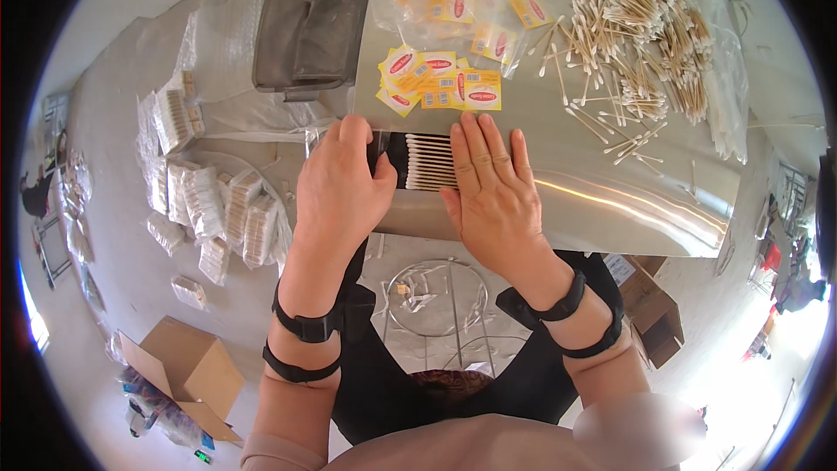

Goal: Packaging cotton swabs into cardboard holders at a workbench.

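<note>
My left hand (342, 176) pinches the clear bag (384, 157) end while my right hand (493, 183) lies flat on the cotton swabs (427, 161), which could spill if I ease off.

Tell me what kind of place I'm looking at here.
Most likely a small hand-packing workshop. A loose heap of cotton swabs and yellow label cards lie on a metal table, filled swab packs are piled on the floor, and both hands press a swab bundle.
</note>
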The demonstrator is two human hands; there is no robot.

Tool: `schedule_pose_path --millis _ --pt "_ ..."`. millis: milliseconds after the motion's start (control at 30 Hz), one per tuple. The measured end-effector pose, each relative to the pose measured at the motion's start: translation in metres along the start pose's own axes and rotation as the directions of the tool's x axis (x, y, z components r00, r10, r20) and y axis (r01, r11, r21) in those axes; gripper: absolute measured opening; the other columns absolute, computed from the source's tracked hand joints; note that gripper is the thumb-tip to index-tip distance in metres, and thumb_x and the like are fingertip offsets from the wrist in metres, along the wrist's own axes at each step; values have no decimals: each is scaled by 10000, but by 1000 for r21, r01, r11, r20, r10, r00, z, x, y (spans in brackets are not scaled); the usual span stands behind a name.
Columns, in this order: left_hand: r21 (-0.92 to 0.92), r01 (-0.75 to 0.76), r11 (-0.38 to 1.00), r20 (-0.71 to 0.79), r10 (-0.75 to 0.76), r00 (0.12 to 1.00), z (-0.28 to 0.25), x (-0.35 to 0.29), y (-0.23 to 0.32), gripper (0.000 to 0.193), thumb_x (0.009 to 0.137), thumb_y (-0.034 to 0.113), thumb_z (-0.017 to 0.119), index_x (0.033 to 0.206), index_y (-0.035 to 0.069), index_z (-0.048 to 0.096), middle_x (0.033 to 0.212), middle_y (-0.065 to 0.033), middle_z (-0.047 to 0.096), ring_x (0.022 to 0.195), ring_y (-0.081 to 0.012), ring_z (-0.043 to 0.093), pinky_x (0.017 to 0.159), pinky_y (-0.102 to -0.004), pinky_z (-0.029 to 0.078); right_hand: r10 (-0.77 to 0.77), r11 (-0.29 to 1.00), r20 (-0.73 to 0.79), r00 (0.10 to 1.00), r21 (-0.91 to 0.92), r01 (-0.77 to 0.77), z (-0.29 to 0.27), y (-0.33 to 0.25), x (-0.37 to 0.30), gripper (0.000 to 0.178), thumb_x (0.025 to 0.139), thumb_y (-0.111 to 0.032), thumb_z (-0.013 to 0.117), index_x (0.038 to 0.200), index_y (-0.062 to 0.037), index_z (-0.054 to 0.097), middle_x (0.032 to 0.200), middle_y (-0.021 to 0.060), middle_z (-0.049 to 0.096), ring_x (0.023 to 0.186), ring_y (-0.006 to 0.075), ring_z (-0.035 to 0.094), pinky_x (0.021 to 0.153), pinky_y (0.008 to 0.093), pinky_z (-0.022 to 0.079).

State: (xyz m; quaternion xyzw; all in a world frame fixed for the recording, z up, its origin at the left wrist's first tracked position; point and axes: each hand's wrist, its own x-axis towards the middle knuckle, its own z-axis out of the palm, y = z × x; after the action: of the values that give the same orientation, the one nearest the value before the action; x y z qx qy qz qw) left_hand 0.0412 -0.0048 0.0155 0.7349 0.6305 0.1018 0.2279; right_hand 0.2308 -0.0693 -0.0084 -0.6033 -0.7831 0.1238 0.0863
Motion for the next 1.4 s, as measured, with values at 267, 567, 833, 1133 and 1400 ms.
schedule_pose_path --millis 267,567,833,1133,1400 --pt "22 -156 987 -9 157 988 4 -3 2 308 773 -17 651 1025 18 476 882 -201 622 822 -393 659 685 -491 550 -27 1000 3 1000 -3 27 2 -10 6 704 923 -264 634 1514 40 401 1601 172 376 1516 317 307 1243 522 203" --pt "-144 -53 988 -67 44 997 5 -5 -3 226 796 -59 621 967 30 502 745 -157 627 675 -352 652 617 -410 516 -12 999 34 999 -52 14 6 -13 9 721 901 -350 667 1495 4 462 1609 127 389 1521 270 308 1260 506 170" --pt "-268 60 962 -3 -63 998 1 -2 -8 249 801 -82 658 927 34 476 734 -94 627 636 -212 647 616 -321 525 -31 999 22 999 22 30 3 -12 9 735 906 -287 654 1525 18 400 1608 146 377 1520 298 305 1258 505 183" --pt "-404 73 912 47 -59 997 -6 0 -11 244 806 -71 684 917 24 488 749 -82 634 644 -188 638 624 -305 525 -24 998 67 997 -58 28 1 -15 8 714 925 -374 644 1507 -10 449 1611 115 384 1526 260 292 1263 492 159" --pt "-371 14 928 32 -2 999 -3 0 -10 240 799 -78 648 910 28 463 717 -135 614 634 -298 639 593 -374 508 -33 998 45 998 -51 35 4 -17 16 696 926 -352 638 1506 -15 455 1607 114 393 1520 260 305 1260 493 165"
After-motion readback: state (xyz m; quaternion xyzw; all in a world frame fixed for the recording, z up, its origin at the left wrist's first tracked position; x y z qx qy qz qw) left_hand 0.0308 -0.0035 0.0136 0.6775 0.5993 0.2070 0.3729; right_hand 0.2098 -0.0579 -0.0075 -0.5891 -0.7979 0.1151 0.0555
